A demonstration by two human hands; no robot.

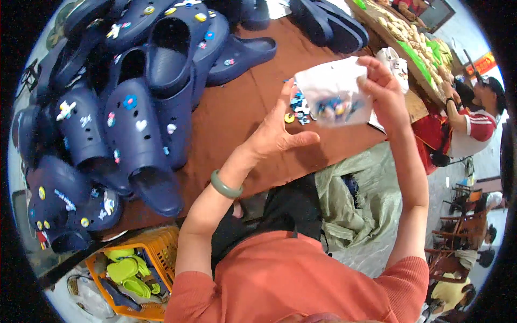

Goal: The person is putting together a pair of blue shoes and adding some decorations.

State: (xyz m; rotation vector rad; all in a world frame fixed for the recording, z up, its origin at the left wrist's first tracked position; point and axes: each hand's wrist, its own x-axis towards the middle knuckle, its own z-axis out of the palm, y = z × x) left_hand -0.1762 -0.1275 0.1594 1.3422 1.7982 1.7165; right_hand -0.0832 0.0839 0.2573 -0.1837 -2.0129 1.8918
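Observation:
In front of me, over the brown tabletop (245,116), my right hand (383,89) pinches the upper right corner of a clear plastic bag (335,81). Small colourful shoe charms (336,109) lie gathered at the bottom of the bag. My left hand (273,128), with a green bangle at its wrist, is spread open. Its fingertips reach up to the bag's left edge, and its thumb points toward the lower edge; whether they touch the plastic I cannot tell. Loose charms (301,107) in blue, white and yellow lie on the table between that hand and the bag, partly hidden behind it.
Navy clogs (134,116) with charms on them are heaped at the left. Navy slides (328,27) lie at the back. An orange crate (161,253) of lime-green shoes stands below the table's left side. A pale woven sack (358,210) hangs near my lap. Another person (474,116) sits at the right.

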